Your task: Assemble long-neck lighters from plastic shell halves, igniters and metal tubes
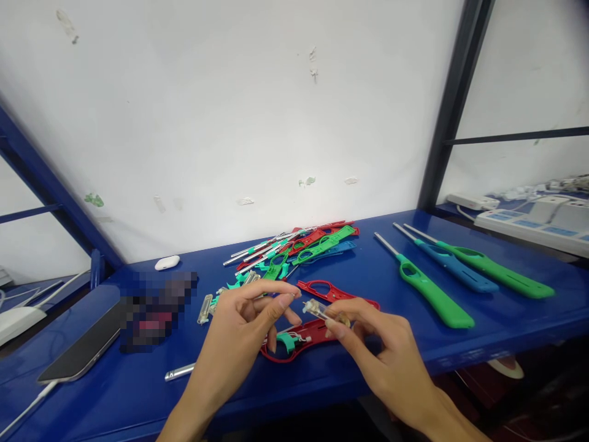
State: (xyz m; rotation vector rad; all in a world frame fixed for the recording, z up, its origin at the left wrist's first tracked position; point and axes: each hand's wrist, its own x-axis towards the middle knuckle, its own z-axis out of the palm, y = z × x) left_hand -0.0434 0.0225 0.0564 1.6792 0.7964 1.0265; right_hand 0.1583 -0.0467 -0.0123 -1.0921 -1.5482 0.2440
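My right hand (380,347) pinches a small clear plastic lighter insert (322,312) between thumb and fingers, held just above an open red lighter shell (317,331) lying on the blue shelf (368,276). My left hand (248,319) hovers beside it with fingertips curled together near the insert's left end; whether it holds a tiny part is unclear. A teal piece (288,341) sits inside the red shell. A metal tube (180,371) lies to the lower left of the hands.
A pile of red, green and blue lighter shells and metal tubes (299,245) lies behind the hands. Three assembled long lighters (455,273) lie at right. A phone (83,350), a white earbud case (166,263) and power strips (534,224) are also around.
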